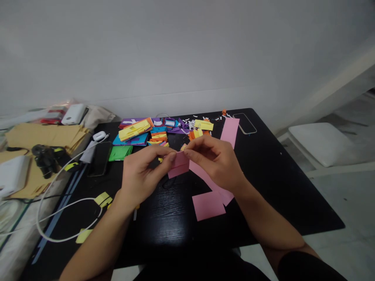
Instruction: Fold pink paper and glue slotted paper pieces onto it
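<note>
Both my hands meet over the middle of a black table [278, 183]. My left hand [140, 175] pinches the left end of a folded pink paper strip [179, 166]. My right hand [215, 160] is closed on the same strip from the right, fingertips at its top edge. The strip runs down to the right under my right hand. A separate pink rectangle [208, 205] lies flat on the table below my right wrist. Another long pink strip [230, 130] lies farther back.
A pile of coloured paper pieces [152, 132] lies at the table's back, with green paper [120, 153] and a dark phone [100, 158] to its left. A second phone [244, 123] sits back right. A white cable [58, 210] loops at the left. A white cushion [319, 142] lies on the floor.
</note>
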